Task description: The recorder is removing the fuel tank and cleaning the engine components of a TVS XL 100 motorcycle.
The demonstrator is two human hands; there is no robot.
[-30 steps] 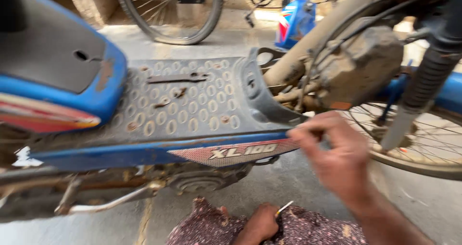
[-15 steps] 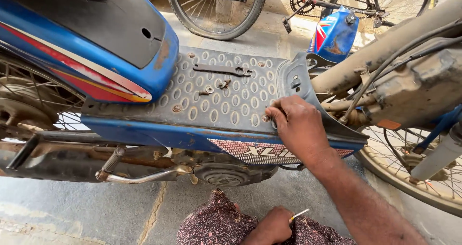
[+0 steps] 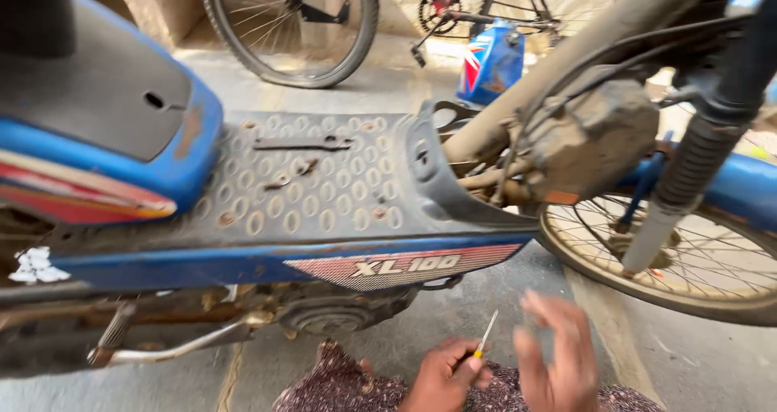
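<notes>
My left hand (image 3: 441,375) is closed around a small screwdriver (image 3: 486,335) with a yellow-tipped handle, its thin metal shaft pointing up. It rests low in the view above my patterned lap (image 3: 340,388). My right hand (image 3: 554,355) hovers just to the right of it, blurred, fingers spread and holding nothing. Both hands are below the blue side panel (image 3: 267,262) of a moped. Above that panel lies the grey dimpled footboard (image 3: 316,185), where a flat wrench (image 3: 301,143) and a small loose part (image 3: 285,177) rest.
The moped's blue body and dark seat (image 3: 105,112) fill the left. Its spoked front wheel (image 3: 688,250) and fork (image 3: 680,185) stand at the right. A bicycle wheel (image 3: 291,23) and a blue can (image 3: 492,60) are behind. Concrete floor (image 3: 696,363) lies below.
My right hand has come off the footboard edge and dropped down beside my left hand. The view has shifted right and slightly down.
</notes>
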